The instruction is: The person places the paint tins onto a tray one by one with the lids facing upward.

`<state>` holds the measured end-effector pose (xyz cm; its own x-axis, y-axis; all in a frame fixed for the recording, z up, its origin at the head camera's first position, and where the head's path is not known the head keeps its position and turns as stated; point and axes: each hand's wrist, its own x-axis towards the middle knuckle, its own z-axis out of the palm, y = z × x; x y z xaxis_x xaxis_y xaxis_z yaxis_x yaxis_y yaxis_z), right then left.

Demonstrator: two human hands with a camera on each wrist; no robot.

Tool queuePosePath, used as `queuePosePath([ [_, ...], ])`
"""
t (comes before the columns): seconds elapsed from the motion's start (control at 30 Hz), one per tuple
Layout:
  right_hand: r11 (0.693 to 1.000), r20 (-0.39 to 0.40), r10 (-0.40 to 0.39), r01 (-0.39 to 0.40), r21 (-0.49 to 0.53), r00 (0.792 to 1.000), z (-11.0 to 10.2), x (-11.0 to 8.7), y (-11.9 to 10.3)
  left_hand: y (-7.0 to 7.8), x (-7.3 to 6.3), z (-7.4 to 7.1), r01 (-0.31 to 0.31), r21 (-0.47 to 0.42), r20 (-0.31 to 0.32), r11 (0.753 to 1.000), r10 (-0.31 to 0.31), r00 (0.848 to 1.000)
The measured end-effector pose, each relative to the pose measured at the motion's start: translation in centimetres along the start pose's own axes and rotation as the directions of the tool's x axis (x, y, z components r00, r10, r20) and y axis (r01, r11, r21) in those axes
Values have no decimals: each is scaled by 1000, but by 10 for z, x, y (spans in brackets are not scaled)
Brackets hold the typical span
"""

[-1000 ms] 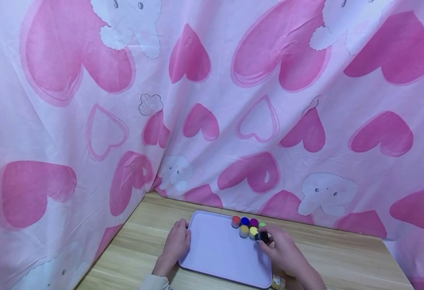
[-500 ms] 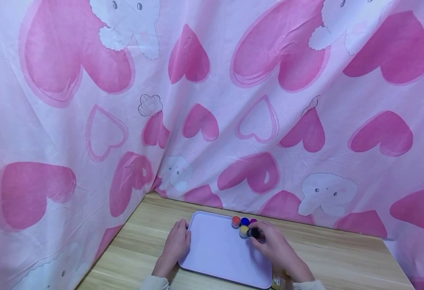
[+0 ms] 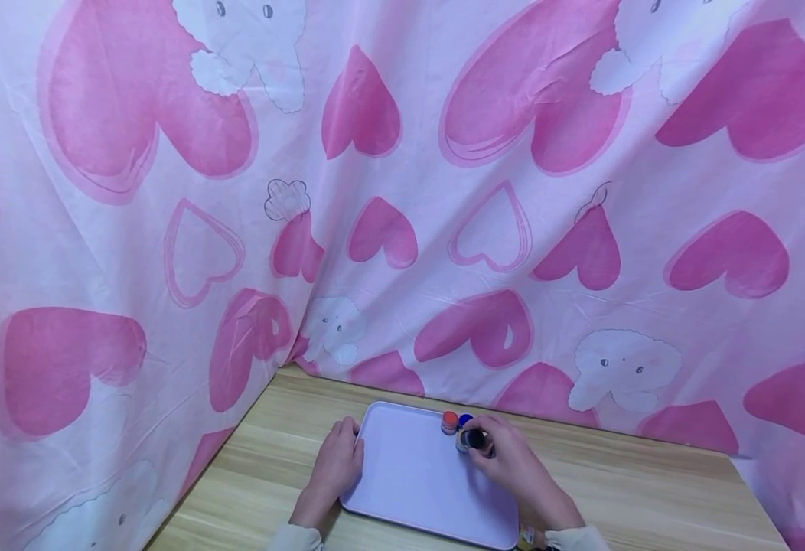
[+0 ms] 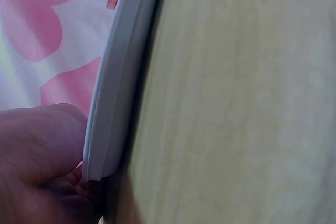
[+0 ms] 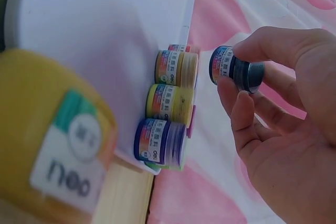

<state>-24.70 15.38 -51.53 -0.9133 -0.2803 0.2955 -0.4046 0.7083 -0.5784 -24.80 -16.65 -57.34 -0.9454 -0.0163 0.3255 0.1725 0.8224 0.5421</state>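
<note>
My right hand (image 3: pixel 516 459) pinches a small black paint jar (image 5: pixel 221 65) between thumb and fingers, above the tray's far right part. In the right wrist view the jar is tilted sideways and its printed label shows. Beside it on the tray stand an ochre jar (image 5: pixel 169 68), a yellow jar (image 5: pixel 160 102) and a dark blue-purple jar (image 5: pixel 151 141). In the head view an orange-red jar (image 3: pixel 449 422) and a blue jar (image 3: pixel 465 420) show; my hand hides the others. My left hand (image 3: pixel 336 463) grips the left rim of the pale lilac tray (image 3: pixel 416 482), thumb over the edge.
A larger yellow paint bottle (image 5: pixel 47 124) stands close by the tray's near right corner, partly behind the right wrist in the head view. The wooden table (image 3: pixel 650 490) meets a pink heart-print curtain (image 3: pixel 389 321) at the back and left.
My right hand has moved left with the black jar, from beside the yellow jar to over the ochre one, covering more jars. The left hand and tray have stayed put.
</note>
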Motion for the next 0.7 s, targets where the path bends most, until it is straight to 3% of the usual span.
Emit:
queuePosePath([
  [0.4, 990, -15, -135, 136, 34, 991, 9, 6, -4, 0, -1, 0, -3, -1, 3, 1000, 3, 1000],
  [0.7, 980, -16, -190, 190, 54, 982, 17, 13, -7, -3, -1, 3, -10, 5, -23, 1000, 10, 1000],
])
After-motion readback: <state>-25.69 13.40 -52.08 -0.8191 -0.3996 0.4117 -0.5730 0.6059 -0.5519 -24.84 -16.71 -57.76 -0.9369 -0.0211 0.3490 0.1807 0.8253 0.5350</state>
